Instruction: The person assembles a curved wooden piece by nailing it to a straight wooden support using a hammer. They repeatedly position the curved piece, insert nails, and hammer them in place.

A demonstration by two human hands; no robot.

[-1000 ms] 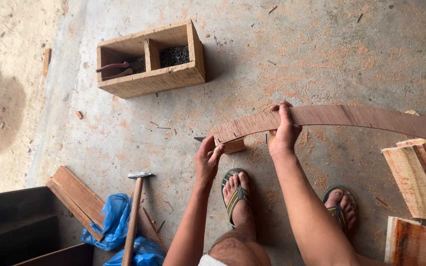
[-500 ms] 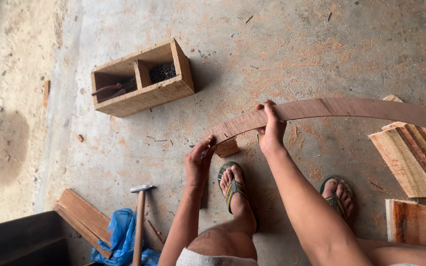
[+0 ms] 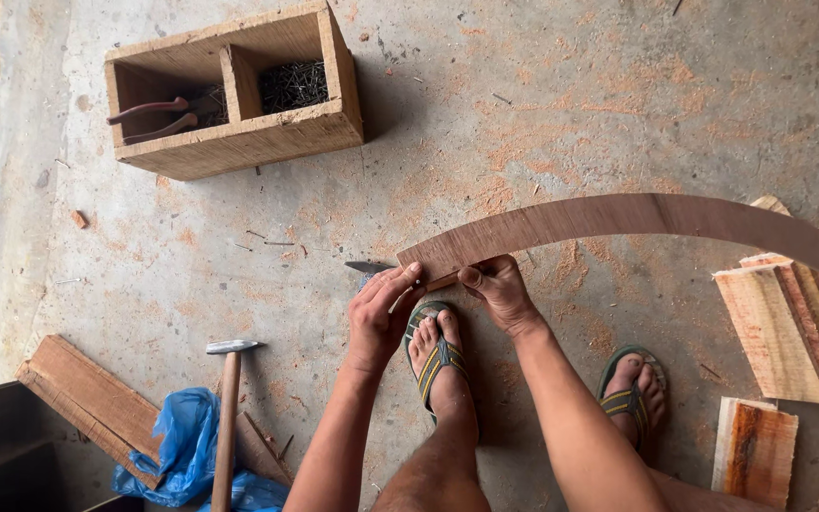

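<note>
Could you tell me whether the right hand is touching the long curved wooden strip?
Touching: the head view shows the right hand with fingers curled over the lower edge of the long curved wooden strip near its end.

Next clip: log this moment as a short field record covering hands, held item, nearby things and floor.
left hand: fingers on the near end of the curved strip, a dark blade tip beside them
right hand: grip on the strip's lower edge
curved wooden strip: thin, arcs off to the right
wooden box: two compartments, pliers in the left one, nails in the right one
hammer: lies untouched beside blue plastic sheet
wood blocks: stacked at right
floor: concrete, dusted with sawdust
</note>
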